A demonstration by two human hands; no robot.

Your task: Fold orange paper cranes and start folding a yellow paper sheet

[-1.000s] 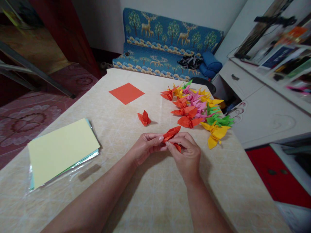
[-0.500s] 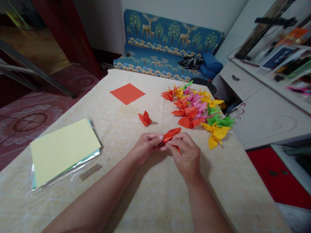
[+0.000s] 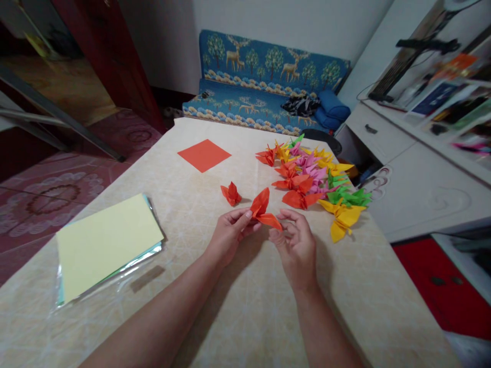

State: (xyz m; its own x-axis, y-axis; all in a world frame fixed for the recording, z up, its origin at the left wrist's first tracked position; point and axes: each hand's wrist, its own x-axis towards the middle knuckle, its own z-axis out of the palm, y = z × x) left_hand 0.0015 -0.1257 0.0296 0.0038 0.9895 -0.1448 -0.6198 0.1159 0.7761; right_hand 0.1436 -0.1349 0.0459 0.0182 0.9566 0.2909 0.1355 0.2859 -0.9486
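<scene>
My left hand (image 3: 229, 236) pinches a folded orange paper piece (image 3: 263, 208) just above the table, one flap standing up and one pointing right. My right hand (image 3: 294, 244) is beside it, fingers loosely curled, fingertips at the lower flap's tip; whether they grip it is unclear. A small folded orange piece (image 3: 230, 193) lies just beyond my hands. To the right sits a heap of folded paper cranes (image 3: 315, 179) in orange, pink, yellow and green. A flat orange square sheet (image 3: 204, 155) lies farther back.
A stack of coloured paper in a clear sleeve, yellow on top (image 3: 108, 244), lies at the left on the beige table (image 3: 245, 312). A blue patterned sofa (image 3: 268, 87) stands behind; a white cabinet (image 3: 418, 174) is at the right, close to the table edge.
The orange piece has been opened out, one flap now standing upright. My right hand has loosened its pinch and drawn slightly away. The camera tilted a little.
</scene>
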